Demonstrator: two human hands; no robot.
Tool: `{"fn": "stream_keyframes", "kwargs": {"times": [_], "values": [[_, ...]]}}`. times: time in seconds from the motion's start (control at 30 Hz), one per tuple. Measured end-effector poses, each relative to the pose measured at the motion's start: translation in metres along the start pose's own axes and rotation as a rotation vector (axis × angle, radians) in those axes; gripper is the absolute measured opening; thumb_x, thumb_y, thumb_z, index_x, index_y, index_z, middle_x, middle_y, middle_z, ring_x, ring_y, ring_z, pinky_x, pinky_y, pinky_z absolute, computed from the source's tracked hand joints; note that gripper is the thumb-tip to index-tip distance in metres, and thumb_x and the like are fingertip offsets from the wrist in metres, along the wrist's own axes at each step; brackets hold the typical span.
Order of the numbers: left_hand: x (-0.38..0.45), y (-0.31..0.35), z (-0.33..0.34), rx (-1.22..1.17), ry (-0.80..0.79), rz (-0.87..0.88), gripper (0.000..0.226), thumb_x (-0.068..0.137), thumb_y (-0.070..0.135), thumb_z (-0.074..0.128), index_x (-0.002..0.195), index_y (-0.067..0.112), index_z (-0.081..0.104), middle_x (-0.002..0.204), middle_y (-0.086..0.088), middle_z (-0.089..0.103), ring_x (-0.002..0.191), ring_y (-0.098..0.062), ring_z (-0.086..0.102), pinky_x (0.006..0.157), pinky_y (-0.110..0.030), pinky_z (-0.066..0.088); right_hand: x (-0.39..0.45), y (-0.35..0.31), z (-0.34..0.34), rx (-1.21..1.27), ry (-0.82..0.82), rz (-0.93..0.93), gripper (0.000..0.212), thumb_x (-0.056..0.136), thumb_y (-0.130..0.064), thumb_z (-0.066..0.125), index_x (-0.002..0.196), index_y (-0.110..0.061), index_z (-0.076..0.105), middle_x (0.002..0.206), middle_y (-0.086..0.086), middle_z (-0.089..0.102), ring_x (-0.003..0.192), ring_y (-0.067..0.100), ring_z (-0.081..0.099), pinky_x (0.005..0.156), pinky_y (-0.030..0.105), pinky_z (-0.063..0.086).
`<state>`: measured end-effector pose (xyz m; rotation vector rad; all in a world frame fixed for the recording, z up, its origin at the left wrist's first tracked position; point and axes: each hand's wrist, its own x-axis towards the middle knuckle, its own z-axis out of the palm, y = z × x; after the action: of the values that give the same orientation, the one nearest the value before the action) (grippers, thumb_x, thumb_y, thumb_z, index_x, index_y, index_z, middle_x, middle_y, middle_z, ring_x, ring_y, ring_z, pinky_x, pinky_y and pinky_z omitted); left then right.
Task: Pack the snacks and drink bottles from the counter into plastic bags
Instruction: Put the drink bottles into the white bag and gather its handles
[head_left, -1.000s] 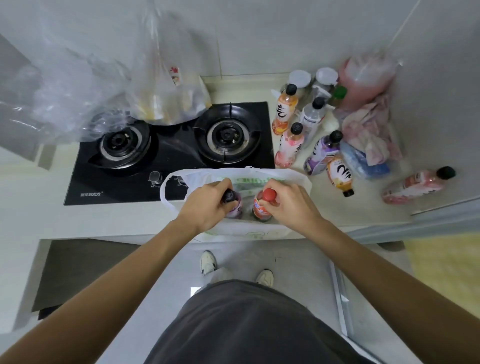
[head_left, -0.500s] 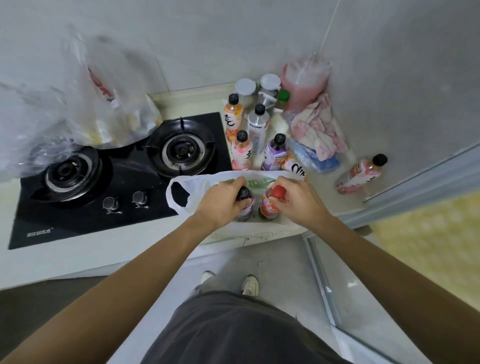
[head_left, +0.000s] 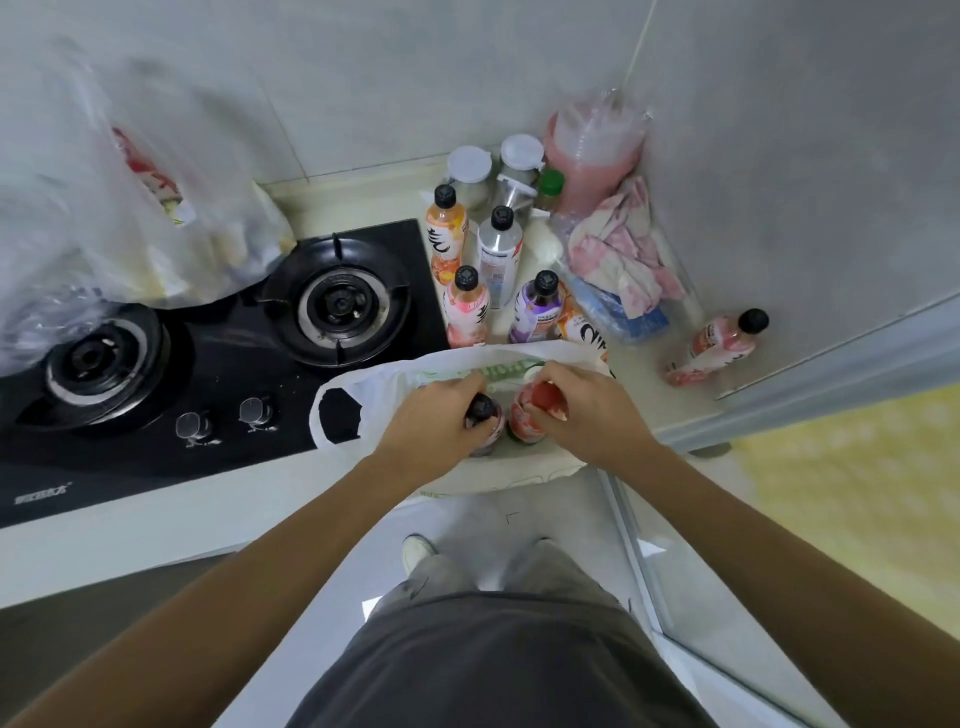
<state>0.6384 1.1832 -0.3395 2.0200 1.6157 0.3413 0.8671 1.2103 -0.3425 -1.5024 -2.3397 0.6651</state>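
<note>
Two plastic drink bottles (head_left: 485, 415) stand inside the white plastic bag (head_left: 374, 384); six more bottles (head_left: 498, 249) sit on the worktop (head_left: 639, 374); two black gas burners (head_left: 340, 301).

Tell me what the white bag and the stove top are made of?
The white bag looks like thin, soft plastic: it crumples, sags and has a cut-out handle hole. The stove top seems to be glossy black glass, since it gleams with reflections; it could be another shiny material. Its burners look like dull dark metal.

Bare counter (head_left: 644, 364) lies open between the white bag (head_left: 374, 384) and the lying bottle (head_left: 717, 345). Behind the bag, upright bottles (head_left: 498, 254) crowd the strip beside the stove (head_left: 234, 364). Jars (head_left: 470, 174) and a pink bag (head_left: 592, 150) fill the far corner.
</note>
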Motion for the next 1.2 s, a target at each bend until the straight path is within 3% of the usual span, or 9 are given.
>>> {"fn": "stream_keyframes", "kwargs": {"times": [0.1,0.23,0.43,0.63,0.7,0.83,1.07,1.2], "values": [[-0.011,0.003,0.000,-0.006,0.032,-0.053,0.027,0.090,0.039,0.066,0.093,0.015,0.053,0.077,0.001,0.060,0.067,-0.019,0.053,0.056,-0.038,0.044,0.001,-0.001,0.003,0.051,-0.058,-0.042,0.028,0.088,-0.049,0.061,0.096,-0.022,0.059,0.091,-0.007,0.069,0.084,0.019,0.063,0.071,0.039,0.051],[-0.021,0.015,0.007,0.003,0.087,-0.121,0.028,0.089,0.039,0.069,0.097,0.017,0.053,0.084,0.003,0.060,0.073,-0.021,0.054,0.060,-0.038,0.045,0.003,0.008,0.005,0.048,-0.135,-0.143,0.039,0.082,-0.058,0.047,0.100,-0.026,0.058,0.094,-0.006,0.071,0.087,0.021,0.066,0.071,0.040,0.053],[-0.026,0.037,0.021,-0.029,0.157,-0.201,0.026,0.088,0.037,0.072,0.096,0.021,0.053,0.087,0.005,0.062,0.074,-0.021,0.057,0.065,-0.042,0.050,0.003,0.032,-0.011,0.055,-0.112,-0.263,0.025,0.082,-0.039,0.070,0.100,-0.023,0.062,0.094,-0.003,0.073,0.086,0.025,0.068,0.070,0.036,0.053],[-0.030,0.046,0.028,-0.053,0.204,-0.239,0.026,0.089,0.035,0.072,0.097,0.022,0.051,0.087,0.007,0.059,0.074,-0.020,0.056,0.064,-0.043,0.051,0.001,0.042,-0.018,0.063,-0.053,-0.311,0.023,0.086,-0.032,0.075,0.098,-0.020,0.060,0.087,-0.003,0.071,0.078,0.023,0.067,0.063,0.027,0.036],[-0.030,0.044,0.029,-0.048,0.205,-0.230,0.026,0.090,0.034,0.072,0.099,0.021,0.051,0.088,0.007,0.059,0.075,-0.019,0.055,0.065,-0.042,0.050,0.002,0.040,-0.016,0.066,-0.049,-0.314,0.024,0.086,-0.033,0.075,0.096,-0.019,0.059,0.085,-0.003,0.070,0.076,0.022,0.066,0.062,0.028,0.036],[-0.027,0.039,0.028,-0.049,0.205,-0.206,0.027,0.089,0.033,0.074,0.100,0.020,0.053,0.089,0.007,0.057,0.077,-0.017,0.053,0.067,-0.041,0.050,0.005,0.033,-0.008,0.046,-0.083,-0.290,0.024,0.089,-0.039,0.071,0.097,-0.021,0.057,0.087,-0.005,0.068,0.077,0.021,0.065,0.066,0.038,0.052],[-0.022,0.027,0.027,-0.046,0.171,-0.172,0.031,0.088,0.035,0.075,0.111,0.023,0.057,0.105,0.003,0.063,0.093,-0.021,0.059,0.074,-0.041,0.053,0.004,0.028,-0.007,0.041,-0.090,-0.251,0.028,0.090,-0.043,0.071,0.103,-0.022,0.057,0.094,-0.006,0.069,0.080,0.018,0.065,0.069,0.032,0.049],[-0.022,0.025,0.025,-0.055,0.142,-0.162,0.037,0.088,0.046,0.072,0.115,0.027,0.056,0.106,0.006,0.062,0.092,-0.016,0.057,0.076,-0.038,0.053,0.003,0.024,-0.012,0.016,-0.112,-0.213,0.035,0.090,-0.057,0.067,0.106,-0.027,0.058,0.096,-0.009,0.070,0.083,0.016,0.066,0.071,0.034,0.053]]}}
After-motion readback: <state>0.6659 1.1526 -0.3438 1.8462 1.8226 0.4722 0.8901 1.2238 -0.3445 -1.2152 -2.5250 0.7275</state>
